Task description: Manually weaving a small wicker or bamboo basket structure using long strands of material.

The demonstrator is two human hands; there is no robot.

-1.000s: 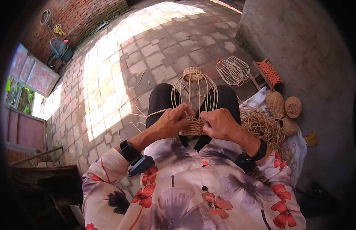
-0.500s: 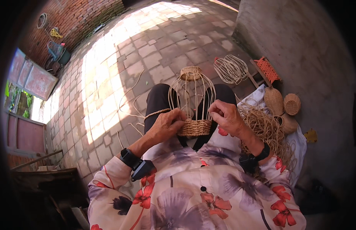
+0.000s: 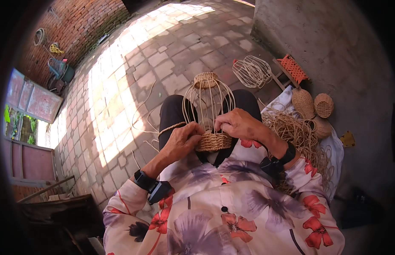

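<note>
Right hand (image 3: pixel 236 123) has moved inward at frame centre, fingertips pressed together beside ribs (image 3: pixel 211 102) left bare, while left hand (image 3: pixel 183 137) pinches the lower band (image 3: pixel 215 143), woven already like the top ring (image 3: pixel 205 80).

No lettering, numbers or signs can be read; the small yellow piece (image 3: pixel 347 139) at the frame's right perhaps bears dark marks, too small to tell.

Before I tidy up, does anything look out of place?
Yes: the cord beside your right leg lies in a tangle, partly on the white cloth, loops crossing every way. The basket shows no obvious damage.
</note>
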